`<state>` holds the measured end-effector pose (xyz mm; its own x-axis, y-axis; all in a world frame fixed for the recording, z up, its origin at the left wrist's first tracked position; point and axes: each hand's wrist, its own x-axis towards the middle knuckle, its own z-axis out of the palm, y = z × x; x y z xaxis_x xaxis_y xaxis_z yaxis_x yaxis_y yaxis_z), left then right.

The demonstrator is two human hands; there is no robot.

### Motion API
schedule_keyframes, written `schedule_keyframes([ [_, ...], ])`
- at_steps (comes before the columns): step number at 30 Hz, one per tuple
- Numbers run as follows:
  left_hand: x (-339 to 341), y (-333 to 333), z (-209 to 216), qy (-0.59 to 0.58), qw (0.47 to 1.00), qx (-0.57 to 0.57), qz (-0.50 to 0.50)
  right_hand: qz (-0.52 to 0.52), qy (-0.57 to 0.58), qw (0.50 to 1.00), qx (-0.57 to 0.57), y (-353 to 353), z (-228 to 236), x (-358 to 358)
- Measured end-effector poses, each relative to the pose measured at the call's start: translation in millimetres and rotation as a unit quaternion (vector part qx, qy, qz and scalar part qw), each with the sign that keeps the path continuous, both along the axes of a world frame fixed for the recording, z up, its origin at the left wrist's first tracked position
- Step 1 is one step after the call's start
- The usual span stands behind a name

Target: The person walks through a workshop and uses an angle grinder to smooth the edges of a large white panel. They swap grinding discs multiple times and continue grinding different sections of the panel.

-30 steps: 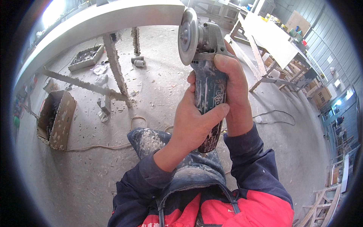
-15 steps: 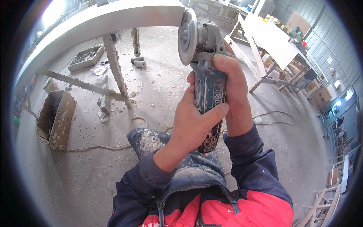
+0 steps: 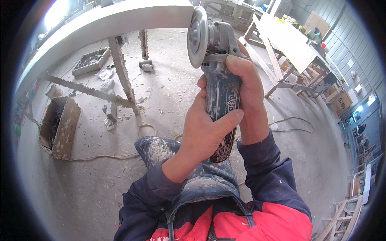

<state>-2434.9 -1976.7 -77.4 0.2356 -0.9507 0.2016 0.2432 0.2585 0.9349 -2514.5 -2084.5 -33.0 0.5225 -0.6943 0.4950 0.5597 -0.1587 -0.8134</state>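
While, in the head view, the left hand [image 3: 205, 130] is wrapped round the lower body of the angle grinder [image 3: 220, 96] at 1 o'clock and the right hand [image 3: 247, 86] clasps it higher up, thumb below the gear head, the disc [image 3: 198, 38] stands at 12 o'clock by the end of the white slab [image 3: 120, 26]; contact cannot be confirmed. If the disc is running and its rim binds there, kickback could wrench a loosely gripped tool aside. The tan cord [image 3: 120, 156] at 8 o'clock could snag the trouser leg [image 3: 159, 150], upsetting the stance.
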Motion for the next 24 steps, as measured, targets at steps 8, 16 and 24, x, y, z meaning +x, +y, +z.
schedule_keyframes([
  [8, -0.6, -0.6, 1.5, 0.002, 1.0, 0.001, -0.002, -0.014, -0.004, 1.0, 0.015, 0.9, 0.5, 0.5],
  [16, -0.7, -1.3, 2.0, 0.009, 1.0, -0.008, -0.001, -0.01, 0.004, 1.0, 0.013, -0.3, 2.4, -0.4],
  [24, -0.4, -4.3, 2.3, 0.003, 1.0, -0.007, -0.004, -0.007, 0.01, 0.999, 0.052, 5.7, 11.2, -5.6],
])
